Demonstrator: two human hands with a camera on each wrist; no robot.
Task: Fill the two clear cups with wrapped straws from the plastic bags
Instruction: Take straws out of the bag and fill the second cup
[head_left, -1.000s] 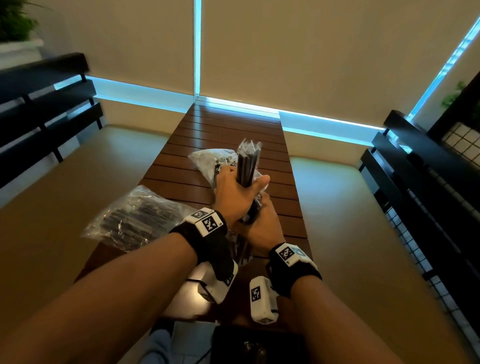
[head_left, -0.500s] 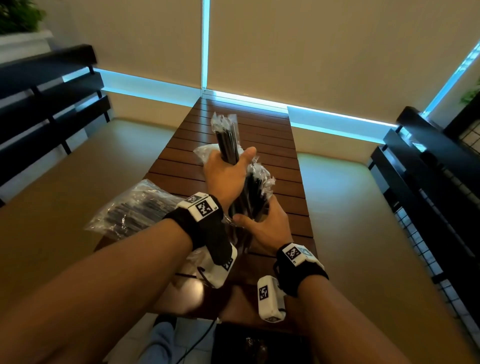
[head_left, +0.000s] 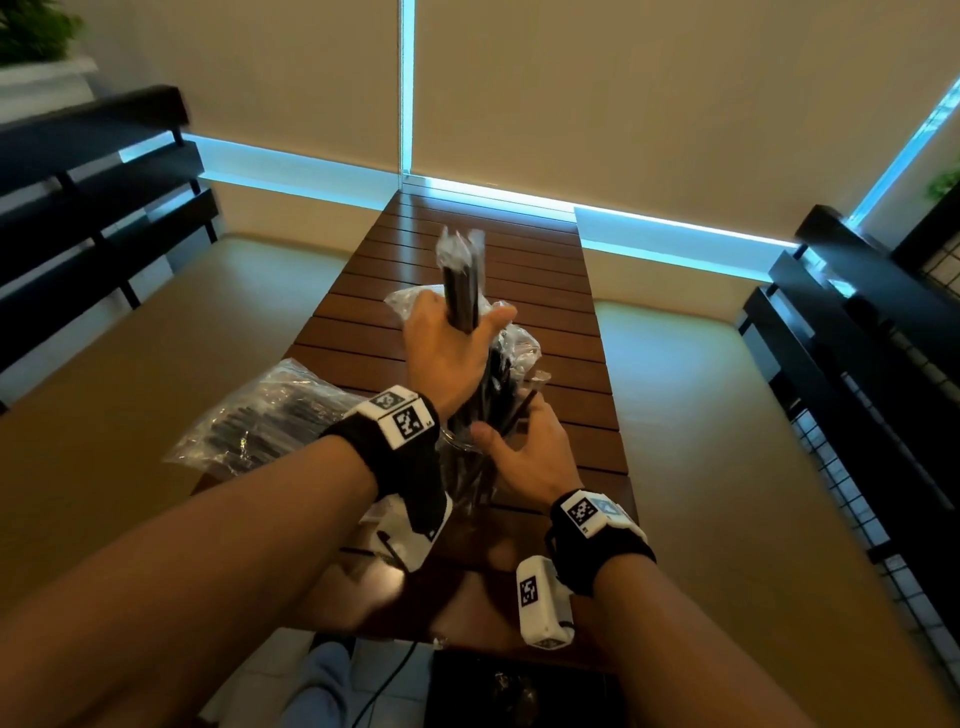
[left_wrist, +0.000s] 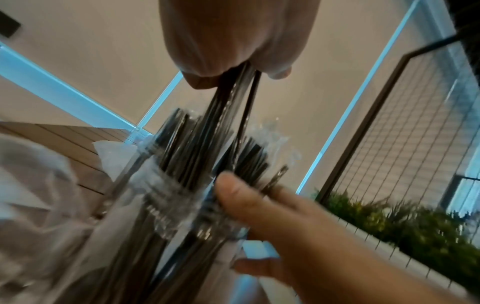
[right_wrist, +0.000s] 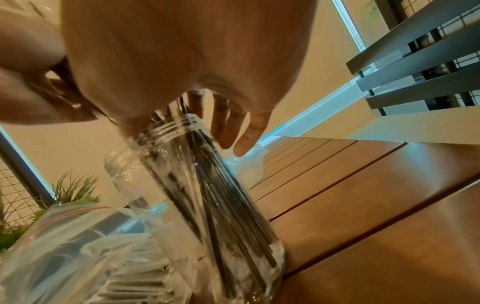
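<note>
My left hand (head_left: 447, 348) grips a bundle of black wrapped straws (head_left: 461, 280) and holds it upright above a clear cup (right_wrist: 207, 205). The cup stands on the wooden table (head_left: 467, 249) and is packed with more straws (right_wrist: 205, 185). My right hand (head_left: 524, 452) holds round the cup's mouth, with the thumb (left_wrist: 233, 195) on the near side and the fingers (right_wrist: 228, 123) on the far side. A second clear cup (right_wrist: 122, 174) stands right behind the first. A plastic bag of straws (head_left: 270, 415) lies at the table's left edge. Another bag (head_left: 410, 304) lies beyond my hands.
Dark slatted bench backs stand to the left (head_left: 78, 208) and right (head_left: 857, 338) of the narrow table, with beige seat cushions (head_left: 701, 415) beside it. Green plants (left_wrist: 415, 226) sit behind a wire grid. A dark object (head_left: 519, 691) lies below the table's near end.
My left hand has risen away from my right hand, taking its bundle of straws up with it. The right hand has stayed at the cup.
</note>
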